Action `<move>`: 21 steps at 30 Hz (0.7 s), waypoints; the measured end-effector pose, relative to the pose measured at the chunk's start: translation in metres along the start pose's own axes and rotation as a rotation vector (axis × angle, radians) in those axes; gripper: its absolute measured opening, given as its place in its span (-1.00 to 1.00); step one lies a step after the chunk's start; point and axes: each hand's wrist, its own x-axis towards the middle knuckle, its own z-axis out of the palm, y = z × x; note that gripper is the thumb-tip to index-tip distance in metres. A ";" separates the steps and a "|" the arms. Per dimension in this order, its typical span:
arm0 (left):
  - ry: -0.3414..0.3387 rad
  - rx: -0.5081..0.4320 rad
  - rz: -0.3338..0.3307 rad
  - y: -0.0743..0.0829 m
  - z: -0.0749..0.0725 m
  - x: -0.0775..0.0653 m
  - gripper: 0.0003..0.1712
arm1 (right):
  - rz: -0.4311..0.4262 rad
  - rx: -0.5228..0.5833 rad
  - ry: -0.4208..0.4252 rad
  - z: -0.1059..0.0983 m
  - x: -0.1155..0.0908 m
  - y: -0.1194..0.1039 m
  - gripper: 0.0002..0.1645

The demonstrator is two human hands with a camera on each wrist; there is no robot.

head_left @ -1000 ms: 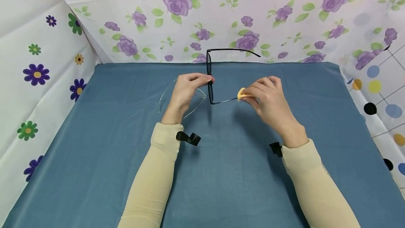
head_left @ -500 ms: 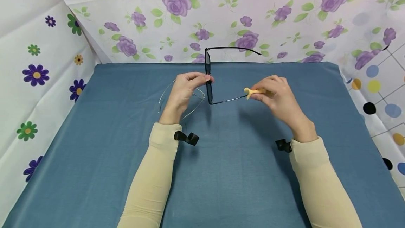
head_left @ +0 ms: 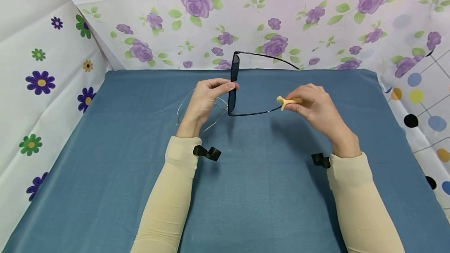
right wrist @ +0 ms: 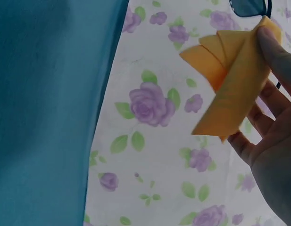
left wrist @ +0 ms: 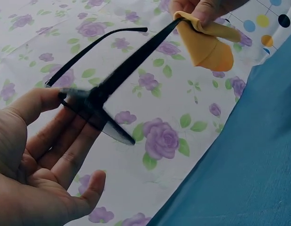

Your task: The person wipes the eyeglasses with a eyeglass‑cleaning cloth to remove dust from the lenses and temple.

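Black-framed glasses point(head_left: 232, 100) with dark-looking lenses are held above the table, both arms unfolded toward the right. My left hand point(head_left: 207, 98) pinches the front near the bridge; the left wrist view shows its thumb and fingertips on the frame. My right hand point(head_left: 316, 106) pinches a folded yellow cloth point(head_left: 290, 101) around the end of the nearer arm. In the right wrist view the cloth point(right wrist: 239, 80) hangs in layered folds below the thumb. Partly hidden behind my left hand, thin metal-framed glasses point(head_left: 216, 119) lie on the table.
A blue cloth point(head_left: 253, 190) covers the table. Behind it stands a white sheet with purple roses point(head_left: 197, 1). A flower-patterned sheet point(head_left: 40, 83) borders the left side, a dotted one point(head_left: 416, 96) the right. Black straps point(head_left: 207, 152) hang at both cuffs.
My right hand and the yellow cloth have slid rightward along the nearer arm toward its tip. The black-framed glasses have turned slightly, showing more lens. My left hand has barely moved.
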 end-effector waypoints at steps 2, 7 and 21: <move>0.004 -0.005 0.004 0.001 0.001 0.000 -0.83 | -0.038 -0.023 -0.024 0.002 0.002 -0.004 -0.74; 0.025 0.041 0.011 0.003 0.008 0.000 -0.83 | -0.134 -0.145 -0.080 0.018 0.006 -0.021 -0.78; 0.008 0.181 0.093 0.000 0.035 -0.006 -0.74 | -0.252 -0.352 0.002 0.083 0.001 -0.053 -0.83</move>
